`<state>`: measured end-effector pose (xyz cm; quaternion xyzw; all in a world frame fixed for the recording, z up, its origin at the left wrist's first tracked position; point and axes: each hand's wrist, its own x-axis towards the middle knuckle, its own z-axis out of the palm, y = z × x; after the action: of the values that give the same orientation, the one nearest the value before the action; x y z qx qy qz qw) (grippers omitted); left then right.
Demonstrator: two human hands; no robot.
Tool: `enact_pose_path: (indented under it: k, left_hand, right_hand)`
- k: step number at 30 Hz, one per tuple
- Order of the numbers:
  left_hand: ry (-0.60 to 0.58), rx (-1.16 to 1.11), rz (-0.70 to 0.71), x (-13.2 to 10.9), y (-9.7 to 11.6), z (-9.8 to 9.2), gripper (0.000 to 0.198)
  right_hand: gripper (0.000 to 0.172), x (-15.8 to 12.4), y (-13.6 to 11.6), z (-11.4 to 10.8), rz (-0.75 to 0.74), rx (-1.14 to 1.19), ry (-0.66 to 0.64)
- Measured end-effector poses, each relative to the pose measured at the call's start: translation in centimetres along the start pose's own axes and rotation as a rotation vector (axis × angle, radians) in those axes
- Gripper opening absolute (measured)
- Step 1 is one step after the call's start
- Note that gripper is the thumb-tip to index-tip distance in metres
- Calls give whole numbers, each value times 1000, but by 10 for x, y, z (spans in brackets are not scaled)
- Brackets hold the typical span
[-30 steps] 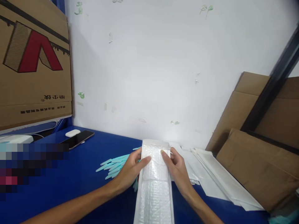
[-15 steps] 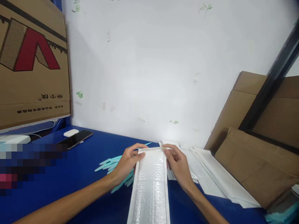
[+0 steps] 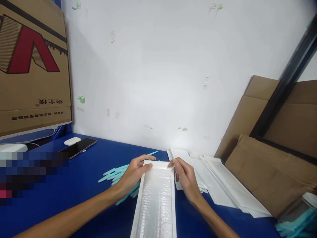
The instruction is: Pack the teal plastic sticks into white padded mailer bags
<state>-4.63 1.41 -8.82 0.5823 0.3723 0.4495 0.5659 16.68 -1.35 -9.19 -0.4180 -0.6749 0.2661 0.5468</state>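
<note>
A long white bubble mailer [image 3: 155, 201] lies lengthwise on the blue table [image 3: 81, 185] in front of me. My left hand [image 3: 132, 175] pinches its far left corner, fingers pressed on the folded top edge. My right hand [image 3: 185, 177] pinches the far right corner in the same way. Under and left of my left hand lies a heap of several thin teal sticks [image 3: 116, 173]. To the right of my right hand a fanned stack of white mailers [image 3: 218, 185] rests on the table.
A dark phone [image 3: 79, 147] and a small white case [image 3: 71, 141] lie at the far left by a printed cardboard box [image 3: 32, 72]. Flat brown cardboard [image 3: 269, 168] leans at the right behind a black post [image 3: 284, 82]. A white wall stands behind.
The mailer's top flap has been folded down, so the mailer looks shorter. Both hands have slid toward me with it and now press on its top corners.
</note>
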Motion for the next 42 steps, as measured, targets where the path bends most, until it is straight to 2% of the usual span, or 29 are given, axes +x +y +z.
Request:
enact_pose_path:
  k: [3,5,7,9,14,17,21,25,27,30,32,34,36,38,42]
  left_hand:
    - [-28,5,-14,-3,3,3,41]
    - [-73,-27,-13,-4,5,3,38]
    - [-126,-58,-6,-5,5,2,36]
    - [-173,-73,-10,-5,4,0,35]
    - [-240,-35,-55,-6,-4,2,39]
    - [-309,-65,-34,-8,-7,5,44]
    - [-382,-137,1,-10,-3,5,37]
    - [-354,-144,17,-9,0,2,30]
    - [-349,-136,13,-9,-1,1,27]
    - [-367,-136,10,-8,-2,1,23]
    - [-382,-134,6,-8,-2,2,22]
    - [-388,-126,4,-9,-1,3,20]
    - [-392,-113,7,-8,-1,3,19]
    - [-395,-97,14,-8,-1,2,18]
    - [-385,-77,31,-5,-2,0,18]
  right_hand:
    - [35,1,1,-1,39,120,-58]
    - [28,2,1,-2,113,335,-150]
    - [33,2,0,-2,171,515,-245]
    - [37,2,0,-2,172,513,-295]
    - [11,1,-1,0,-38,313,-272]
    - [14,2,-10,-4,-104,346,-286]
    - [29,6,-35,-21,-224,411,-156]
    - [25,14,-52,-61,-254,580,116]
    - [29,20,-52,-88,-268,478,249]
    - [35,35,-42,-126,-226,234,359]
    - [37,54,-31,-144,-160,91,384]
    - [43,80,-15,-151,-78,-36,375]
    - [38,109,4,-147,44,-199,317]
    - [31,134,25,-133,144,-375,250]
    - [32,154,69,-90,319,-694,80]
